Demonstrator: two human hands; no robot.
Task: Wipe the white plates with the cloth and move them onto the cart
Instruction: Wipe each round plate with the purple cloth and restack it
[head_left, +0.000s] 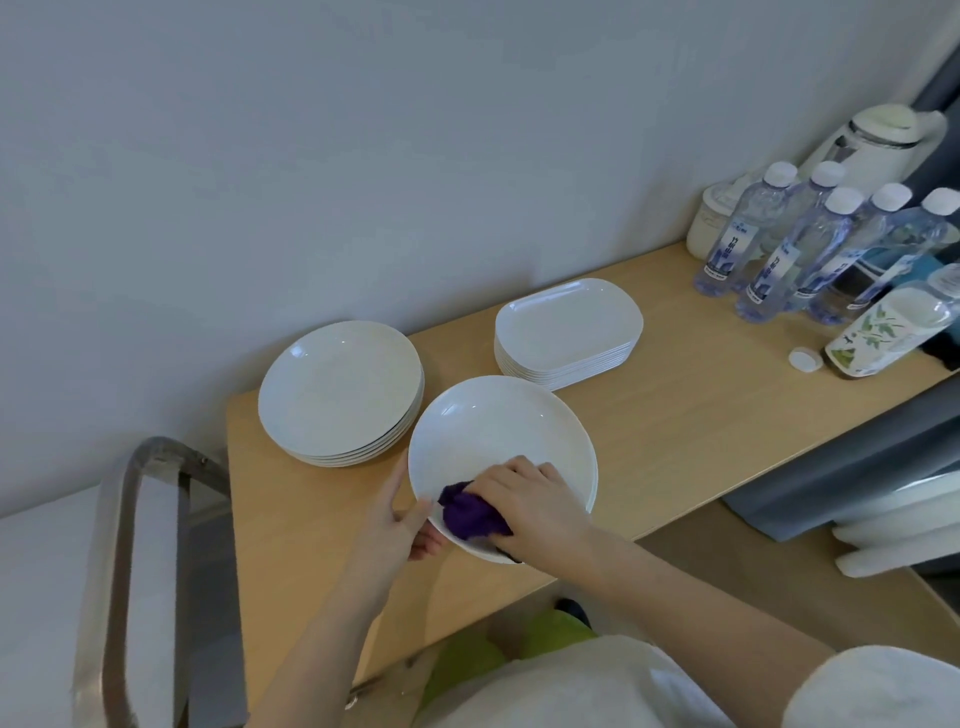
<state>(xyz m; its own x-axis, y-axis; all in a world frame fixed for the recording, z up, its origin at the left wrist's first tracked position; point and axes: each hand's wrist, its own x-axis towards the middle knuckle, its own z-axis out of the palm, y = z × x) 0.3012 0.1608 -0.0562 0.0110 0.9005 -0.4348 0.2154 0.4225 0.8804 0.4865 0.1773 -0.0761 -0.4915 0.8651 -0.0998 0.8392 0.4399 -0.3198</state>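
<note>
**Q:** What is lying where, largest first?

**A:** The surface (675, 415) is carrying everything. The cart (124, 545) is standing at its left end, so it is lying to my left. On the surface are sitting a stack of round plates (340, 389) near the wall and a stack of oblong plates (569, 330) to its right.

**Q:** And the plate in hand?

**A:** I am holding one round white plate (498, 436) at the near edge of the surface. My left hand (402, 514) is gripping its left rim, thumb on top and fingers curled beneath. My right hand (530, 499) is pressing the bunched purple cloth (470, 512) into the plate's near side, fingers closed over it.

**Q:** Which relation is governing the coming move?

**A:** I am judging that the left hand, already on the cart side of the plate, is the nearer one to carry it leftward.
</note>
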